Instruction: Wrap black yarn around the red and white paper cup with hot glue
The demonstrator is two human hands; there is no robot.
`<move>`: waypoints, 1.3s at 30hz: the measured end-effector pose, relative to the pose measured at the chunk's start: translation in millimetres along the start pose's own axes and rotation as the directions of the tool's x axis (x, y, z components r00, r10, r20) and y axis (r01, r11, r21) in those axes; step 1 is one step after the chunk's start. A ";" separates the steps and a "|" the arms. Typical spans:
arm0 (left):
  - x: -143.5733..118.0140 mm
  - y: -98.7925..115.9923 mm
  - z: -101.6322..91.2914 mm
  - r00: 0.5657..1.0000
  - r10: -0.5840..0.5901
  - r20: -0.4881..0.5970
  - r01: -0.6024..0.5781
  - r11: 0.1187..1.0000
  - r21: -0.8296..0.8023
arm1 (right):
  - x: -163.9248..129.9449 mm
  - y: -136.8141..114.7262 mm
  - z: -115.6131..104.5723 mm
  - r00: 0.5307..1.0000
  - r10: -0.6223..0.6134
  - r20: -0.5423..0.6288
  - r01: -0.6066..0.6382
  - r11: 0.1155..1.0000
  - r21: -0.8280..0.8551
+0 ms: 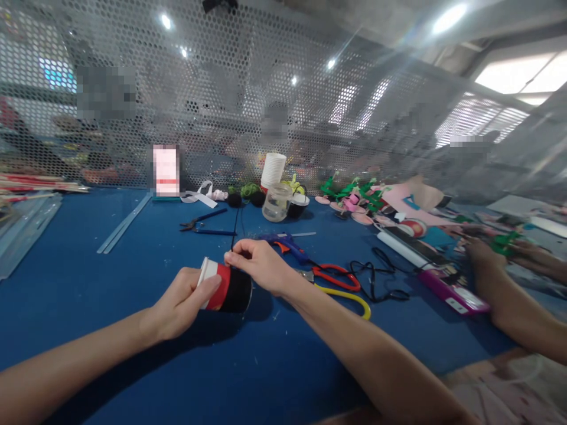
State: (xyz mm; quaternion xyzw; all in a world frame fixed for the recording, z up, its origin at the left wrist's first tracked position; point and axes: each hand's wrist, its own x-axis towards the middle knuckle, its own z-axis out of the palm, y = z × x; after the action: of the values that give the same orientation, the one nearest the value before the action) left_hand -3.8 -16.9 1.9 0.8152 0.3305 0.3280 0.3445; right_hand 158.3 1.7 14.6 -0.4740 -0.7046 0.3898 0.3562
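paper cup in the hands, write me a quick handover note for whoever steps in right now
Left hand: grip closed round the paper cup, held on its side just above the blue table, rim end toward the palm.
Right hand: fingertips pinch a thin black cord at the cup's wall.
Done: cup already carries a red band and a black band.
Left: cord is not yet fixed, as far as can be seen.
Nearby: blue glue gun, red-and-yellow scissors, pliers, stack of white cups. Another person's hands work at the right edge.
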 end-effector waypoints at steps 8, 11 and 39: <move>-0.4 -1.8 0.6 0.996 0.086 -0.020 -0.085 0.996 0.035 | -0.9 -4.2 0.6 1.000 -0.007 -0.008 0.007 1.000 -0.012; -0.8 -2.1 -0.2 0.993 0.118 -0.023 -0.117 0.991 0.058 | -1.1 -4.2 0.6 1.000 0.000 -0.005 0.000 1.000 -0.007; 18.0 -0.8 -2.7 0.799 -0.582 0.147 0.533 0.574 -0.622 | -20.7 10.8 -7.6 0.982 -0.025 0.186 0.035 0.998 -0.052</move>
State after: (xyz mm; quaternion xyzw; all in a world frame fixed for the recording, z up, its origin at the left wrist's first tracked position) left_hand 4.1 -1.7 8.3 0.4901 0.4512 0.3241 0.6718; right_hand 175.3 -13.5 5.7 -0.4345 -0.7522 0.4074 0.2819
